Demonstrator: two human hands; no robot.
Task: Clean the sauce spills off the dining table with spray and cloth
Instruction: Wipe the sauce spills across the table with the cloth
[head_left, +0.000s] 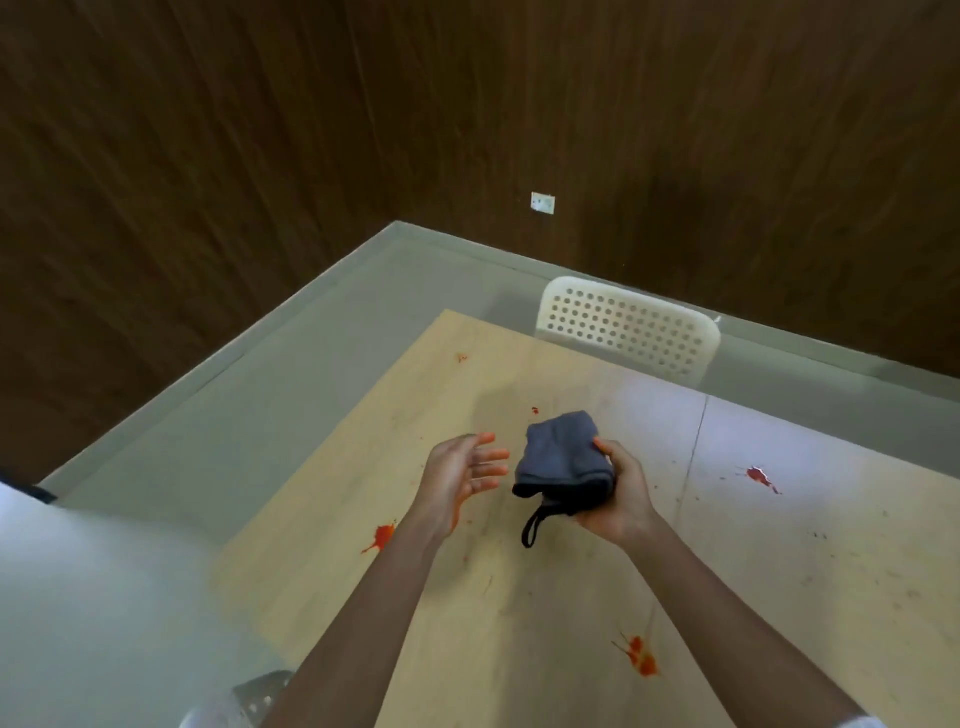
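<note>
Dark wood-panelled walls (260, 156) and a grey floor (260, 389) surround a pale wooden dining table (519, 597) seen from above. Over the middle of the table, the right hand (621, 499) grips a folded dark grey cloth (563, 457), thumb on top and fingers beneath; a black loop (532, 527) hangs from the cloth's underside. The left hand (460, 480) is held just beside the cloth, not touching it, palm turned toward it and fingers spread. Red sauce spills mark the tabletop: one (382, 538) near the left edge beside the left forearm, one (641, 660) toward the near edge between the forearms, one (759, 475) to the right, and small spots (535, 410) beyond the cloth and by the far left corner (461, 357). A white perforated chair (631, 327) stands against the far edge. A small white wall plate (543, 202) sits on the panelling.
</note>
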